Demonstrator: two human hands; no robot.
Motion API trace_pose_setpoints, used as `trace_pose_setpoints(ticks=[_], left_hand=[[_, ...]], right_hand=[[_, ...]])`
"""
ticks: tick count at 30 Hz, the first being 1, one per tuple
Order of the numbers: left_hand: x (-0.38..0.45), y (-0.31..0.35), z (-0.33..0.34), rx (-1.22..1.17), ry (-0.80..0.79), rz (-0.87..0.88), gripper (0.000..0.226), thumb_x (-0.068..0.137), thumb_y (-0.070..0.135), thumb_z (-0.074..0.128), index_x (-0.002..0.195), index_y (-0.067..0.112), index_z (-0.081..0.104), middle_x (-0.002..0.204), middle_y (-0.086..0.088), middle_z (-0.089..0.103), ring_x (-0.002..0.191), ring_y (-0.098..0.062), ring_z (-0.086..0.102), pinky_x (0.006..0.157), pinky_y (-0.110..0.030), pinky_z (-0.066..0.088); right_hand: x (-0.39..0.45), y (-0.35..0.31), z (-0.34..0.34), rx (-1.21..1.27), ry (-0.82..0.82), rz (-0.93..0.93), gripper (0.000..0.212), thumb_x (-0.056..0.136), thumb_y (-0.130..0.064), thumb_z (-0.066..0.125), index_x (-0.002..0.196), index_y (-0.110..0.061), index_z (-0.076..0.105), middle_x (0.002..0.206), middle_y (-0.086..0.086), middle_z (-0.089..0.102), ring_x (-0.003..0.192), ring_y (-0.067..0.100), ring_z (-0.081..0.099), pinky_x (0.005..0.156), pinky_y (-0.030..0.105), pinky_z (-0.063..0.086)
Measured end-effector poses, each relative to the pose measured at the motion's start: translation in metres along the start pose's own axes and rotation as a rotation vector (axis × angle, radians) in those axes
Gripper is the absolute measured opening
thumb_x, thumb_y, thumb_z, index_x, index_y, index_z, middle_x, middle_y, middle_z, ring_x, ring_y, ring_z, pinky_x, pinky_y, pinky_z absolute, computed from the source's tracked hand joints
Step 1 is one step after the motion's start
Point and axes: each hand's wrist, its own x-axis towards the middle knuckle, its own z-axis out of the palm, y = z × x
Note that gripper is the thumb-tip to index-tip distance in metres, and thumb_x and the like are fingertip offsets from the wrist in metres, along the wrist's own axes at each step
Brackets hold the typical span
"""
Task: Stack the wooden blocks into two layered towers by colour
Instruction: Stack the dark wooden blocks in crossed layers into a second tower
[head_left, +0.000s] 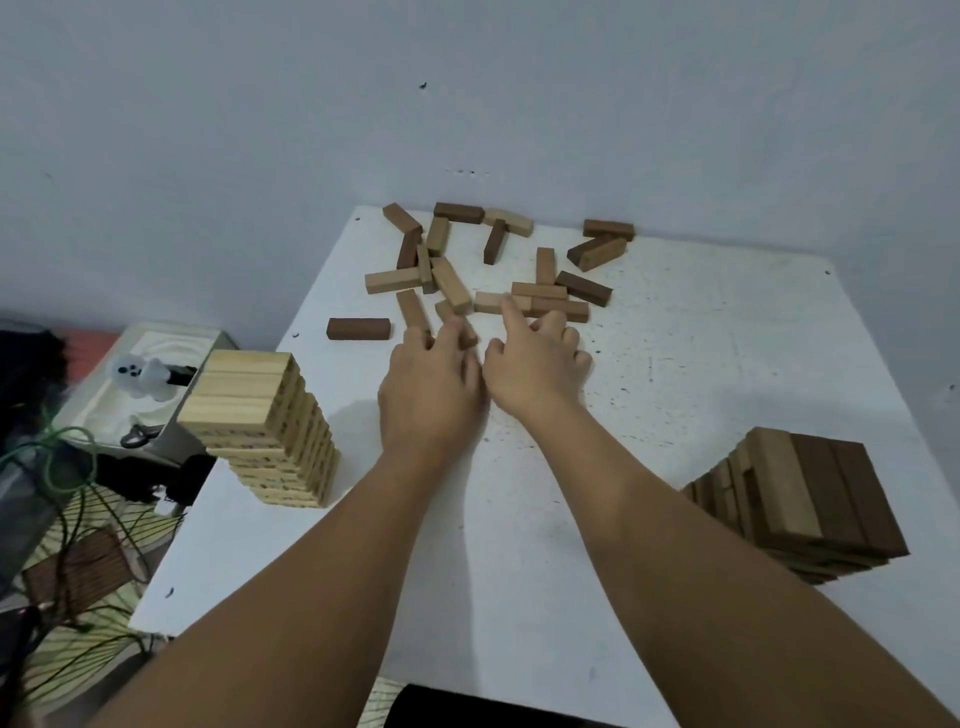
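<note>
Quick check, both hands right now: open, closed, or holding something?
Left hand: fingers curled onto a brown block at the pile's near edge.
Right hand: index finger extended, other fingers curled, holding nothing visible.

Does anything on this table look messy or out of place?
Yes. The dark tower by the right forearm has a pale block on top beside dark ones, so its colours look mixed. Loose blocks also lie scattered near the wall.

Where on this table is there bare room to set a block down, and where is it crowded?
Bare table lies between the light tower and the dark tower, around the forearms. The right far corner past the loose blocks is also free. Crowded: the far middle, where both hands reach the pile.
</note>
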Motion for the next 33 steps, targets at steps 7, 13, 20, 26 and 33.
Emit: trace_pose_setpoints(ticks=[7, 13, 20, 26, 33], left_hand=[[-0.002, -0.01, 0.004, -0.276, 0.005, 0.026, 0.014, 0.094, 0.027, 0.062, 0.107, 0.032, 0.067, 0.136, 0.006, 0.046, 0.133, -0.007, 0.042, 0.087, -0.027, 0.043], [-0.002, -0.006, 0.001, -0.323, 0.039, 0.053, 0.009, 0.09, 0.033, 0.068, 0.085, 0.027, 0.063, 0.105, 0.016, 0.059, 0.113, -0.008, 0.049, 0.086, -0.003, 0.031], [-0.005, 0.004, -0.003, -0.332, -0.018, -0.031, 0.04, 0.081, 0.055, 0.067, 0.12, 0.042, 0.065, 0.119, 0.025, 0.053, 0.126, 0.001, 0.04, 0.089, -0.01, 0.032], [-0.001, -0.003, -0.002, -0.379, -0.026, 0.002, 0.05, 0.081, 0.054, 0.076, 0.127, 0.034, 0.07, 0.117, 0.022, 0.052, 0.126, -0.003, 0.044, 0.09, -0.007, 0.03], [0.001, -0.011, -0.001, -0.393, -0.018, 0.036, 0.025, 0.095, 0.036, 0.069, 0.119, 0.03, 0.075, 0.114, 0.012, 0.056, 0.122, -0.01, 0.05, 0.092, -0.007, 0.033]], right_hand=[[-0.015, 0.019, 0.01, 0.154, 0.254, -0.064, 0.024, 0.101, -0.029, 0.057, 0.122, -0.036, 0.066, 0.138, -0.003, 0.043, 0.128, 0.026, 0.038, 0.105, 0.04, 0.032], [-0.024, 0.027, 0.014, 0.296, 0.305, -0.117, 0.021, 0.102, -0.028, 0.053, 0.115, -0.033, 0.069, 0.121, -0.011, 0.065, 0.117, 0.02, 0.05, 0.102, 0.039, 0.037], [-0.026, 0.026, 0.007, 0.401, 0.305, -0.115, 0.026, 0.101, -0.027, 0.057, 0.124, -0.032, 0.067, 0.102, -0.01, 0.074, 0.105, 0.02, 0.062, 0.103, 0.044, 0.043], [-0.021, 0.031, 0.009, 0.431, 0.328, -0.089, 0.027, 0.101, -0.031, 0.061, 0.127, -0.033, 0.069, 0.109, -0.009, 0.07, 0.11, 0.019, 0.057, 0.102, 0.037, 0.044], [-0.013, 0.031, 0.008, 0.292, 0.332, 0.02, 0.061, 0.098, -0.002, 0.056, 0.15, -0.032, 0.049, 0.148, 0.005, 0.036, 0.129, 0.026, 0.034, 0.103, 0.024, 0.024]])
